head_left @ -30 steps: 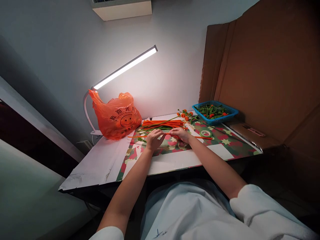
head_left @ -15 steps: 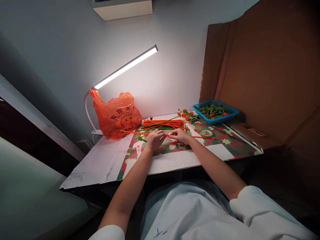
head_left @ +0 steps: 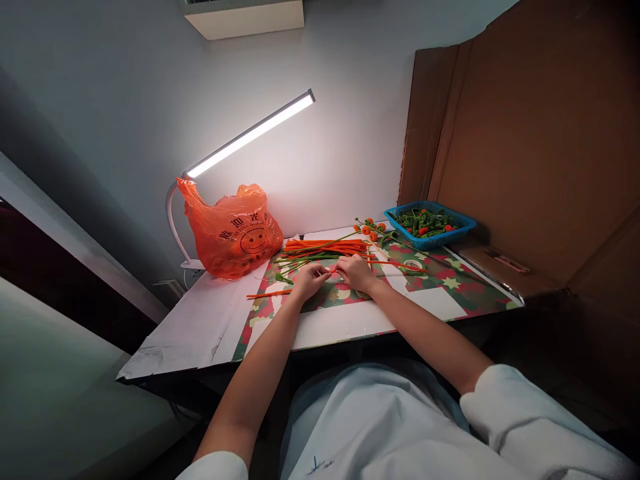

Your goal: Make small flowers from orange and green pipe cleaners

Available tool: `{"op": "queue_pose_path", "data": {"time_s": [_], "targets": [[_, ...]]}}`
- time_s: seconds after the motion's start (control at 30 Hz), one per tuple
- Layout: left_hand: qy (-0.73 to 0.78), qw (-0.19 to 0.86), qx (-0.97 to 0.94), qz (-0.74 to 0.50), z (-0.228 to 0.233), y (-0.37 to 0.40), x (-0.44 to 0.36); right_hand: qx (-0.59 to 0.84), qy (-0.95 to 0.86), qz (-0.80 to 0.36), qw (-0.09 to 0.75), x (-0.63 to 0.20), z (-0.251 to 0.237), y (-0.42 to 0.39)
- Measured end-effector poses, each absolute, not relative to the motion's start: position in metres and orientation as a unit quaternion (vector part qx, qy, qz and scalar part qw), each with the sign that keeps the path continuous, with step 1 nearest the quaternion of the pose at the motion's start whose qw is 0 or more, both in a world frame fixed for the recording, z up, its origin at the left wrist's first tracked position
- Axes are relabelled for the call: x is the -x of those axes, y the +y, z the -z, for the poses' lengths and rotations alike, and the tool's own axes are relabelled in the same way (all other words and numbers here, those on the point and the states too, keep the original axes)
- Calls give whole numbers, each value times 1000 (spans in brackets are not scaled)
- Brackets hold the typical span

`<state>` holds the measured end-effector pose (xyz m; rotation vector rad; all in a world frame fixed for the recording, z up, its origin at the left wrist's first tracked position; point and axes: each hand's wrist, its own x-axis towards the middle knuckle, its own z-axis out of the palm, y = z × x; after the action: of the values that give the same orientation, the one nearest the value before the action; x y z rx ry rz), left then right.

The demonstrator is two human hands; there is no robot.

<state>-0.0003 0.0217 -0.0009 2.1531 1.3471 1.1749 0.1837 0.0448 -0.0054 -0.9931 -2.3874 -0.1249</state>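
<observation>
The orange strip is tilting the other way now. Its left end, reaching over the bag half a second ago, is coming down toward the table's near side, while its right end is swinging up across the tape roll from its near edge. The left hand is dipping slightly; the right hand is rising a little.
</observation>
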Motion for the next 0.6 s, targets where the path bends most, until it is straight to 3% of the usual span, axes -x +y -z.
{"op": "queue_pose_path", "data": {"time_s": [0.17, 0.3, 0.4, 0.6], "targets": [[519, 384, -646, -408, -8, 16, 1, 355, -888, 107, 273, -179, 5, 43], [534, 416, -624, -390, -9, 15, 2, 352, -887, 104, 281, -177, 7, 44], [519, 323, -675, -413, -2, 19, 2, 372, -877, 62, 299, -177, 9, 44], [445, -7, -764, -467, 4, 23, 2, 430, -826, -87, 353, -182, 12, 46]]}}
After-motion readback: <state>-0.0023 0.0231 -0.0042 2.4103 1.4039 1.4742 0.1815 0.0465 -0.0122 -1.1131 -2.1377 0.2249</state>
